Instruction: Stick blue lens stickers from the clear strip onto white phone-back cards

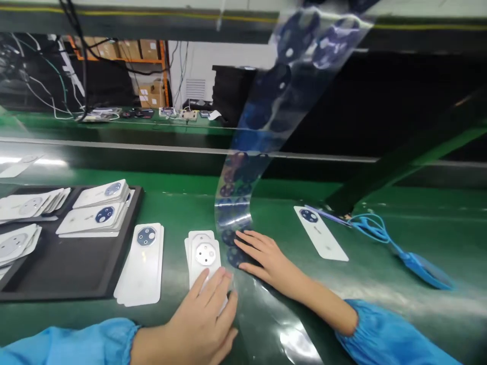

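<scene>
Touching glossy, curving plastic film (234, 205): right hand (268, 257)

The person's left hand (200, 319) is palm down, fingers loosely bent; the right hand (268, 258) points left, fingers slightly spread.

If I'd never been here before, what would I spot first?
Probably the shiny see-through strip with dark round shapes, coming down from the top onto the green bench, where the right hand touches it. Next, the left hand at a pile of white cards, and the black tray at the picture's left.
</scene>
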`<state>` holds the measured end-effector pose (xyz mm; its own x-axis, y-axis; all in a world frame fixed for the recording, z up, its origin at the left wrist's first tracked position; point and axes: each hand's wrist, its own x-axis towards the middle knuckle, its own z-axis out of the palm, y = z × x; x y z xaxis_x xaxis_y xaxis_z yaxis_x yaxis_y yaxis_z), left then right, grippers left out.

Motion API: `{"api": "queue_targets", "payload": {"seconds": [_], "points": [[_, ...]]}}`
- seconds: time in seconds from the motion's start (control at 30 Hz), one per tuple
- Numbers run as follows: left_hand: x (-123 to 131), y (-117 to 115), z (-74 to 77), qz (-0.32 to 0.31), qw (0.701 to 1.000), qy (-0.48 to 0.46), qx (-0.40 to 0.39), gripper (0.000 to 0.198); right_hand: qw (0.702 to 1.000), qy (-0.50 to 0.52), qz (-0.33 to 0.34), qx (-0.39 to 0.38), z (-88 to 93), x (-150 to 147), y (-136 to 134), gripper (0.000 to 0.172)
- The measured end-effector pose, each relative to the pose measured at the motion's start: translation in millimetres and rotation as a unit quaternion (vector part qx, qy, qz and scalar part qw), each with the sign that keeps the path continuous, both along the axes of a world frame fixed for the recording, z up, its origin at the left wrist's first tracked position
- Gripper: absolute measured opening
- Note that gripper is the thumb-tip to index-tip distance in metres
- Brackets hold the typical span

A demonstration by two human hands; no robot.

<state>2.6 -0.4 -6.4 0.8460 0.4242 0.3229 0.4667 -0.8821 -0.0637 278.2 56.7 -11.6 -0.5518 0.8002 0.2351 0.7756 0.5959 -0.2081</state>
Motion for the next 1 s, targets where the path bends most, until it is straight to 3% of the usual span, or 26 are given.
{"api": "queue_targets", "payload": {"seconds": [0.13, 0.23, 0.33, 0.43, 0.7, 0.83, 0.9, 1.0], "points": [[5, 6, 5.9, -0.030, 0.995, 0.061, -0.068, 0.069, 1.000, 0.025, -0.007, 0.012, -3.7, -8, -3, 0.043], [7, 9, 1.4, -0.041, 0.994, 0.082, -0.058, 0.076, 0.997, 0.062, -0.002, 0.048, 0.5, -9, -6, 0.037], [8, 11, -4.0, -0.048, 0.995, 0.082, -0.040, 0.075, 0.991, 0.068, 0.006, 0.117, 1.9, -11, -12, 0.025], [6, 13, -6.0, -0.053, 0.994, 0.076, -0.052, 0.073, 0.982, 0.057, 0.031, 0.178, 2.9, -13, -17, 0.027], [6, 14, -4.5, -0.051, 0.990, 0.062, -0.119, 0.074, 0.968, 0.080, 0.067, 0.230, 6.4, -14, -15, 0.022], [7, 12, -1.2, -0.042, 0.986, 0.068, -0.146, 0.073, 0.960, 0.065, 0.080, 0.262, 22.5, -20, -16, 0.022], [7, 12, 0.7, -0.039, 0.984, 0.072, -0.159, 0.073, 0.963, 0.055, 0.091, 0.248, 35.2, -23, -20, 0.025], [7, 13, 3.7, -0.038, 0.980, 0.072, -0.180, 0.072, 0.988, 0.054, 0.065, 0.132, 52.7, -21, -25, 0.029]]}}
